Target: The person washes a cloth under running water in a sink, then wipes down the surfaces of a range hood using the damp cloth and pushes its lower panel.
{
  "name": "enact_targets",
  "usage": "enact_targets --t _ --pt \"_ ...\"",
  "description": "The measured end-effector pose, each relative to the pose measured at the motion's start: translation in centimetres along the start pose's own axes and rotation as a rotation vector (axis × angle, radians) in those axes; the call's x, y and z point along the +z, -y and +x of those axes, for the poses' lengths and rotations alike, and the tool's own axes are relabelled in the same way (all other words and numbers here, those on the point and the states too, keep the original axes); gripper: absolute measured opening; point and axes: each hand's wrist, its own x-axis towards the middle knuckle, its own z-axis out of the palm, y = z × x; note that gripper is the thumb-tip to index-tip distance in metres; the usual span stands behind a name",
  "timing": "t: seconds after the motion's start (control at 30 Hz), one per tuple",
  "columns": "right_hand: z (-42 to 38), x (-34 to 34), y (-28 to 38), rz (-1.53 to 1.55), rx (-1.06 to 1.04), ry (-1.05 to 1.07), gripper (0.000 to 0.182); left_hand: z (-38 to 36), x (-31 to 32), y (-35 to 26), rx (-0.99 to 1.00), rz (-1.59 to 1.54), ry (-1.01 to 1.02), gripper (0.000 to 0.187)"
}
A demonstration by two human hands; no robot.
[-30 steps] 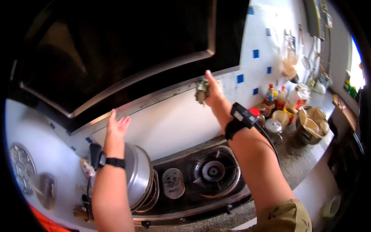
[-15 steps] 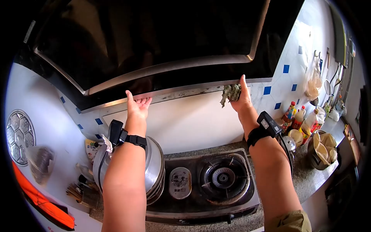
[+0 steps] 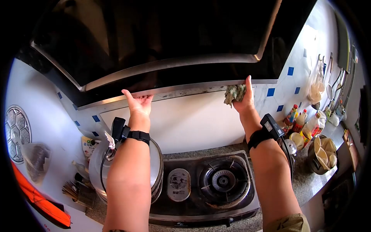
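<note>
The crumpled grey-green rag [image 3: 234, 94] sits bunched under the right hand [image 3: 243, 101], pressed to the metal lower rim of the range hood [image 3: 185, 89] near its right end. Against a second ago, rag and hand have slid only slightly along that rim, so the wiping looks to be working rightward. The left hand [image 3: 138, 104] has settled open-palmed and empty against the rim, bracing. Below are the gas stove [image 3: 208, 181] and steel pot [image 3: 156, 170].

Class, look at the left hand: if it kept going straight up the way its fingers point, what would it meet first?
The left hand would most likely meet the metal lower edge of the range hood just above its fingertips; they may already touch it, as depth is unclear.
</note>
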Motion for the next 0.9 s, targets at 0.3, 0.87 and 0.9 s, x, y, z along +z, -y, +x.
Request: enact_targets --t 0.3,0.87,0.9 --pt "-0.5 0.3 0.0 0.038 -0.010 -0.036 0.055 0.7 -0.6 0.3 0.065 0.028 -0.043 0.075" --pt "-2.2 0.0 -0.1 0.101 0.009 0.056 0.031 -1.1 0.7 -1.5 -0.056 0.046 -0.102 0.072" --pt "-2.0 0.0 0.3 0.099 -0.001 0.060 0.031 -1.3 1.5 -1.1 -0.069 0.040 -0.093 0.073"
